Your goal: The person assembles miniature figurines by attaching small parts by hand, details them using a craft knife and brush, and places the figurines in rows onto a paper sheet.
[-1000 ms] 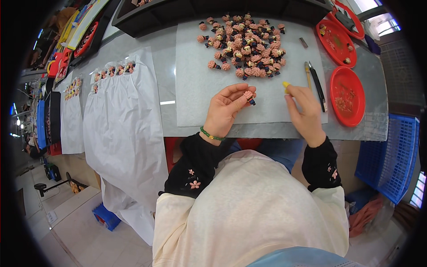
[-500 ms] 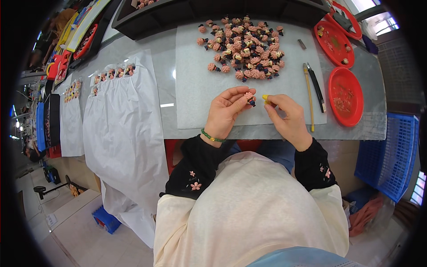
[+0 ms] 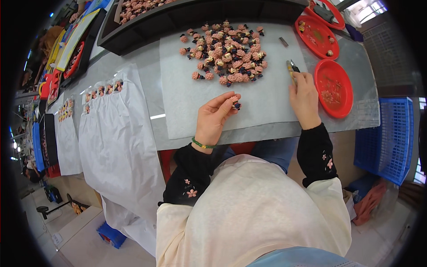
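My left hand (image 3: 212, 118) pinches a small figurine (image 3: 235, 103) with a pink, curly top and a dark blue lower part between thumb and fingers. It is held above the near part of a white mat (image 3: 267, 109). Over the right side of the mat, my right hand (image 3: 305, 100) has its fingers closed on a slim black craft knife (image 3: 294, 66). The palm covers most of the knife. Beside it, a yellowish stick (image 3: 289, 71) is partly hidden by the fingers. A dense heap of similar figurines (image 3: 229, 53) lies on the mat ahead of both hands.
Red dishes, one with scraps (image 3: 333, 111) and one with loose pieces (image 3: 318, 53), stand at right. A dark box (image 3: 204, 20) spans the back. A grey metal piece (image 3: 283, 42) lies near the heap. White sheeting (image 3: 115, 120) with figurines along its top hangs at left.
My right hand has moved right, away from the figurine, to the knife and stick; the small yellow piece at its fingertips is out of sight. The left hand keeps its figurine. The view has shifted.
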Available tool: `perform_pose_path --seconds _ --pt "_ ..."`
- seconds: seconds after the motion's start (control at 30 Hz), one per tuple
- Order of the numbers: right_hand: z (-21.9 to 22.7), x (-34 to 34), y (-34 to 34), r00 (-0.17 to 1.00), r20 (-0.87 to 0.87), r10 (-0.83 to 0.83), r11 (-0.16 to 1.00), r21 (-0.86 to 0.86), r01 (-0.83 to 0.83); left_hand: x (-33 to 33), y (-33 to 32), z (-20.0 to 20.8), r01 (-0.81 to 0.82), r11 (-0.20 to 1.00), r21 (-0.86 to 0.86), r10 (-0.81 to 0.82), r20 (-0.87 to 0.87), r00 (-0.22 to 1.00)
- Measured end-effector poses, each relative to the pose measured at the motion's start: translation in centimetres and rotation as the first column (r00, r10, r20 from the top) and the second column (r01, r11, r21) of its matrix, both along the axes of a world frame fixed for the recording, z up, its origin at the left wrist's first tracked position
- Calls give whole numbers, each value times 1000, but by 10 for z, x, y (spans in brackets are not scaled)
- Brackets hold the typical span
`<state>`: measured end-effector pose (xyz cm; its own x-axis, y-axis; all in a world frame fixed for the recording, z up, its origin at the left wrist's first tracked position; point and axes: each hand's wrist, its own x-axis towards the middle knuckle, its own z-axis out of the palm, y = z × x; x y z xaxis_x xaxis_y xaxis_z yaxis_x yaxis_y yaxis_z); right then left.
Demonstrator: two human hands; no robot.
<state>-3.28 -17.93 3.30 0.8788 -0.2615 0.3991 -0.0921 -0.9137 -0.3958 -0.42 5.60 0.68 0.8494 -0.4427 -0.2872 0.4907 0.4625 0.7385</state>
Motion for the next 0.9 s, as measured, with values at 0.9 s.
perform_pose_path --seconds 0.9 --pt "8 11 31 839 266 475 875 -43 -482 1 11 0 -45 991 -125 39 -48 998"
